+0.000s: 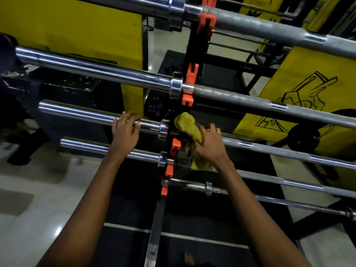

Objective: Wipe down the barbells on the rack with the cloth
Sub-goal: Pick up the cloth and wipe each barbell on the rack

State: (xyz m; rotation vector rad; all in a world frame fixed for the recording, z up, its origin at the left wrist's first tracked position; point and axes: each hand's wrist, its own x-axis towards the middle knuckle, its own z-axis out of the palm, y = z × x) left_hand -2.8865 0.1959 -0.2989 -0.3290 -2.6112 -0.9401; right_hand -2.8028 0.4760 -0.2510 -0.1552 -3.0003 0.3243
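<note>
Fingers (137,124) of the left hand (124,130) curl over the barbell (77,110) sleeve, probably to stop it from rolling. At 3 o'clock of it, past the rack (192,49) post, the right hand (210,141) grips the cloth (186,122), bunched against the same bar's shaft for wiping.

Yellow panels (77,26), weight plate (304,140), pale floor (28,218)

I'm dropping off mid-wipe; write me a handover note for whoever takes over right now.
Left grip holds the third barbell from the top by its sleeve.
Right grip grips the yellow cloth against that bar's shaft, beside the rack upright.
Done: cannot tell which bars are already wiped.
Left: finish this bar, then the other barbells on the rack.
</note>
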